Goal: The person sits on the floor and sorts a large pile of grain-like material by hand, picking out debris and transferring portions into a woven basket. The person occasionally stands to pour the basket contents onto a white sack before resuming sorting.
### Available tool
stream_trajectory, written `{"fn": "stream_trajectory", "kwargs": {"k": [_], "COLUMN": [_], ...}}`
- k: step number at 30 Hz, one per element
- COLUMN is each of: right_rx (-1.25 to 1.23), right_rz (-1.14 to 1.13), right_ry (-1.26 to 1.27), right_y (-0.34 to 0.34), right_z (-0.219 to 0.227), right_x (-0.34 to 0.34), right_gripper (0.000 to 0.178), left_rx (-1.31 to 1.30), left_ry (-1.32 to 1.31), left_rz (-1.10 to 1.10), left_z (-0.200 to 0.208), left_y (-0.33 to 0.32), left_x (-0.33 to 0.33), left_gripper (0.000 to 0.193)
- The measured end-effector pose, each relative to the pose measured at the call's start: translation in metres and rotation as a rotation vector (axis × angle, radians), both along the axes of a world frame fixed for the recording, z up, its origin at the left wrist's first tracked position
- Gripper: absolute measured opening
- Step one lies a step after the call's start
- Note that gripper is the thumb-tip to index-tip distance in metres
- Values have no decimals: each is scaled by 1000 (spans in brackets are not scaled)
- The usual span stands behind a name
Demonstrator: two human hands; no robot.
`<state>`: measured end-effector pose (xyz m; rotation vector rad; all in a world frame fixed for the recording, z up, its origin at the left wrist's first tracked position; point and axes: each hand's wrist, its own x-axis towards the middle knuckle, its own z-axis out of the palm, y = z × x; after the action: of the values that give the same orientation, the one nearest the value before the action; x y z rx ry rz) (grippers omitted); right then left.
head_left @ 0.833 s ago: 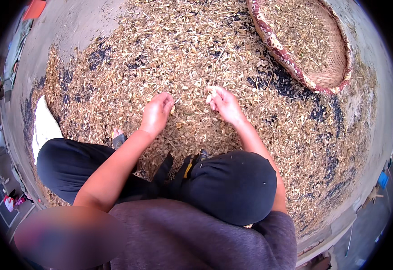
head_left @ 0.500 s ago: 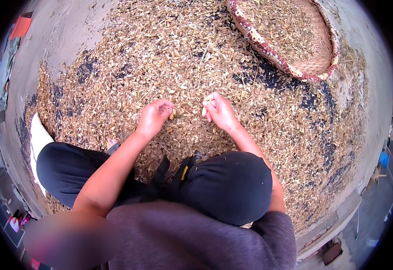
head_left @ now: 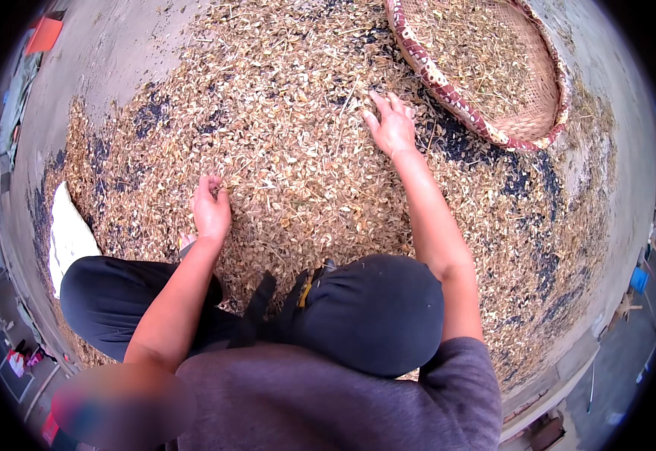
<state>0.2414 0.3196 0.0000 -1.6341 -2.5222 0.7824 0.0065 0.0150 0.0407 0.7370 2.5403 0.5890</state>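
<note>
A wide spread of dry tan husks (head_left: 298,173), mixed with stalks and small black bits, covers the ground before me. My left hand (head_left: 212,210) is low over the husks near my left knee, its fingers loosely bent and apart from the thumb, with nothing seen in it. Farther out, my right hand (head_left: 394,126) reaches across the husks with fingers spread, palm down and holding nothing I can see. Just beyond it to the right lies a round woven basket (head_left: 527,124) with a patterned cloth rim, holding more husks and stalks.
Dark patches of small black bits (head_left: 456,139) show through near the basket. A white cloth or sack (head_left: 71,233) lies beside my left knee. Grey concrete (head_left: 110,60) borders the spread at far left. A blue container (head_left: 638,279) stands beyond the right edge.
My hands have moved apart from near the middle. The right one has gone farther out toward the basket and its fingers have spread; the left has shifted left and nearer, its pinch loosened.
</note>
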Motion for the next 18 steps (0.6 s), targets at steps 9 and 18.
{"fn": "stream_trajectory", "kwargs": {"k": [9,18], "right_rx": [-127,-273], "right_rz": [597,259], "right_ry": [230,48], "right_y": [-163,-176], "right_z": [53,67], "right_x": [40,92], "right_gripper": [72,117], "left_rx": [-168,-483], "left_ry": [-125,-192], "left_rz": [-497,-401], "left_z": [48,56], "left_y": [11,3], "left_x": [90,90], "left_gripper": [69,118]}}
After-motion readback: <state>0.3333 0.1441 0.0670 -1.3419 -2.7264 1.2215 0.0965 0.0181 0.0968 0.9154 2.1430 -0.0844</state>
